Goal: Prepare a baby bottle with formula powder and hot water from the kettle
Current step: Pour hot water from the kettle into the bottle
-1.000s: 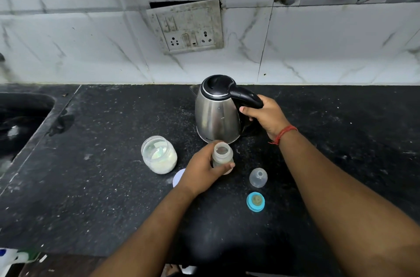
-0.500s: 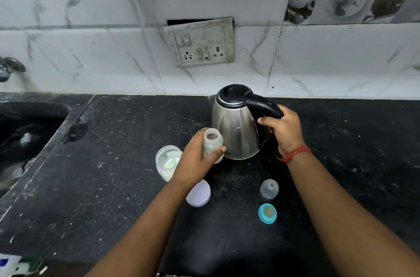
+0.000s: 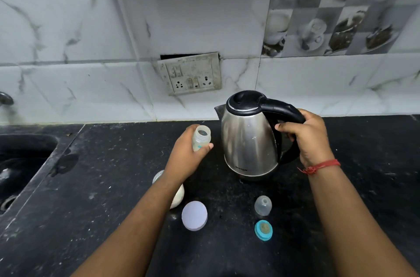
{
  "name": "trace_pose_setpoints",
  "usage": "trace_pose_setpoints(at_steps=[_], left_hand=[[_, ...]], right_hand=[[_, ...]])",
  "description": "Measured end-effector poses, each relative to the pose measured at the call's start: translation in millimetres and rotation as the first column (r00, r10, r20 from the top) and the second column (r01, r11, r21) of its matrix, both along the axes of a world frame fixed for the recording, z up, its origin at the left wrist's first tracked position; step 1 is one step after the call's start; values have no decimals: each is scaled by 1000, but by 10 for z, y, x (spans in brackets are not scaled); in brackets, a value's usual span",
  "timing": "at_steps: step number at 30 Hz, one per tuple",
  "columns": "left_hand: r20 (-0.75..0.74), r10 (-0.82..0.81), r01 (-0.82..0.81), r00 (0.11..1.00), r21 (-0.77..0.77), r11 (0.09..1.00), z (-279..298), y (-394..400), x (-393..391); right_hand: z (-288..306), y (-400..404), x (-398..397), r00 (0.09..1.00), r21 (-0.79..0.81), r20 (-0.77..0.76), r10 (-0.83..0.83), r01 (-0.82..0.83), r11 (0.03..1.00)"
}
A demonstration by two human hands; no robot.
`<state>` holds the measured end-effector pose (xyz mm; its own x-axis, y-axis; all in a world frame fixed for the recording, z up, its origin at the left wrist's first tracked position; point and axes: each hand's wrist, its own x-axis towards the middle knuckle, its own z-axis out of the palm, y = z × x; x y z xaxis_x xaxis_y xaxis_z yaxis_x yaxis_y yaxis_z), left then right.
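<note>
Black speckled stone counter (image 3: 91, 220), dusty, w/ white marbled wall tiles (image 3: 79, 26) behind; grimy switch/socket plate (image 3: 193, 74) hangs crooked above the hands. Dark sink (image 3: 20, 163) well left of left hand.

Steel kettle (image 3: 248, 140), rounded, brushed metal body, black plastic lid and handle; looks to be standing on the counter. Right hand (image 3: 306, 138) wrapped closed around the handle, red thread at wrist.

Left hand (image 3: 187, 156) curled round baby bottle (image 3: 201, 138), thumb across its front; bottle is clear plastic, uncapped, mouth open upward, held just left of kettle, below the spout. Contents cannot tell.

Under left forearm: powder jar (image 3: 178, 197), glass, mostly hidden by the arm. Pale flat round lid (image 3: 194, 215) just right of forearm. Near right forearm, on its left: small clear domed cap (image 3: 263, 205); teal ring w/ teat (image 3: 263, 230) just nearer the person than the cap.
</note>
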<state>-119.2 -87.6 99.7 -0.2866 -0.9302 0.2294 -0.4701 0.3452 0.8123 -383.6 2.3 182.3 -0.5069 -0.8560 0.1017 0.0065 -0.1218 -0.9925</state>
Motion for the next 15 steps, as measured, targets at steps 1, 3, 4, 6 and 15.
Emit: trace_pose_setpoints(at_steps=[1,3,4,6,15], left_hand=[[9,-7,7,1000,-4,1000,26,-28,-5],[21,-17,18,1000,-15,1000,88,-71,-17],[23,-22,22,1000,-18,1000,113,-90,-23],[24,-31,32,999,-25,999,159,-119,-36],[32,-32,33,999,-36,999,229,-252,-49]], right_hand=[[48,16,-1,1000,2,-8,4,-4,1000],[150,50,5,999,10,-44,17,-17,1000],[200,66,10,998,17,-62,26,-25,1000],[294,85,15,994,24,-104,40,-37,999],[468,45,58,969,110,-237,70,-45,993]])
